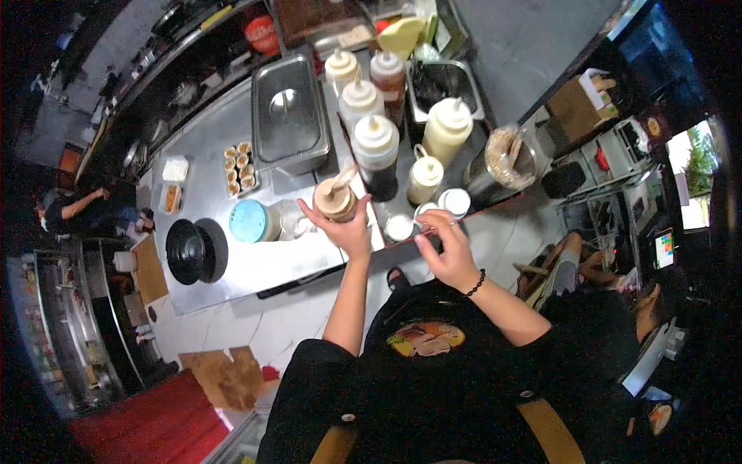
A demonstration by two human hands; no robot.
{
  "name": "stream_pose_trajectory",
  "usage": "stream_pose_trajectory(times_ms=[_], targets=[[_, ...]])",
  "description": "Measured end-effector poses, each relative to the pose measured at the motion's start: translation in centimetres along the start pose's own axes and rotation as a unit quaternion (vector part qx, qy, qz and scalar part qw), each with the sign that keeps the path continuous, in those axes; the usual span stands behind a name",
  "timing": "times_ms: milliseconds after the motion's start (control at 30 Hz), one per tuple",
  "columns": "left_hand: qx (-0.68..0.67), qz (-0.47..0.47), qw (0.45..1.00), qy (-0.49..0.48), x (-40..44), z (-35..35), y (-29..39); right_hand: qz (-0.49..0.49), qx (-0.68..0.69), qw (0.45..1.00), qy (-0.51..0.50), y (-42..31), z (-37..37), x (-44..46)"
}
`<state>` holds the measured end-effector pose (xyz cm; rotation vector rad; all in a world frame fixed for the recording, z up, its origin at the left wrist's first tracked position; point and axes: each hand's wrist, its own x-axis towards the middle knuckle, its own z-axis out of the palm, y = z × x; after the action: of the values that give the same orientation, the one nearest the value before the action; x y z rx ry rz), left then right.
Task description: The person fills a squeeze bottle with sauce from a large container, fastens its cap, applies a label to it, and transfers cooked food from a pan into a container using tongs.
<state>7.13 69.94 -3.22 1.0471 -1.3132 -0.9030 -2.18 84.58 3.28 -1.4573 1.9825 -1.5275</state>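
Note:
My left hand [352, 234] is wrapped around a tan-topped squeeze bottle [335, 199], its thumb and fingers on either side and the nozzle tilted up to the right. At the table's front edge, my right hand [450, 259] has its fingertips drawn together beside small white-topped containers. One white container [399, 226] sits left of those fingers and another [454, 203] just behind them. What the right fingertips pinch is too small to make out. A blue-lidded tub [249, 221] and a clear cup [292, 222] stand left of my left hand.
Several squeeze bottles [376, 139] fill the middle of the steel table [209, 127]. Behind lies a lidded steel pan [287, 116]; a bag-lined container [504, 158] stands right. A tray of rolls [241, 168] and black bowls [188, 251] sit left. A person [69, 209] is at far left.

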Motion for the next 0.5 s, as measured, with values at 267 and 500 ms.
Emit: stream_pose_trajectory(times_ms=[267, 500], targets=[[0.037, 0.061, 0.996, -0.046, 1.1, -0.6, -2.8, -0.094, -0.186, 0.974, 0.091, 0.9, -13.5, 12.4], [0.041, 0.040, 0.997, -0.044, 1.4, -0.6, -2.5, -0.113, -0.492, 0.741, -0.443, 15.8, -15.5, 26.1]])
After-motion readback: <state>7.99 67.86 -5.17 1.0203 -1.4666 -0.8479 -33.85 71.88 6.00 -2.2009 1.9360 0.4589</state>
